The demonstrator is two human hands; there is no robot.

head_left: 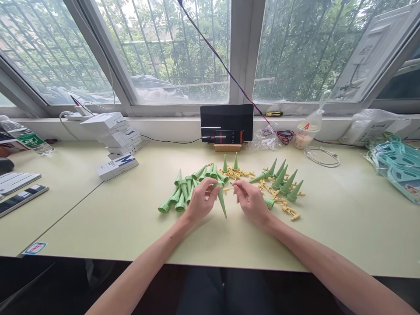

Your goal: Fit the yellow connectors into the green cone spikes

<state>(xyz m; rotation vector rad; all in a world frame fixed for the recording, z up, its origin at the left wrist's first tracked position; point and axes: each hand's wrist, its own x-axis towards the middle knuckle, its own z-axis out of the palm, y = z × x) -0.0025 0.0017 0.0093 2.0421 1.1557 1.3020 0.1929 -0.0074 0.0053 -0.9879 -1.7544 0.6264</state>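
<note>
My left hand (201, 200) is closed around a green cone-shaped spike (222, 203), whose tip points down toward me. My right hand (251, 199) pinches a small yellow plastic piece (227, 189) and holds it at the spike's wide end. Left of my hands lies a pile of green spikes (179, 192). To the right stand and lie more green spikes (285, 180) among scattered yellow pieces (286, 208). Further yellow pieces (236, 174) lie behind my hands, with two upright spikes (230, 162) among them.
A phone on a stand (228, 138) leans before a dark tablet (226, 122) at the window sill. Stacked white boxes (115, 139) sit at the left, a white cable (321, 156) and teal packaged items (398, 166) at the right. A bottle (24, 136) lies at the far left.
</note>
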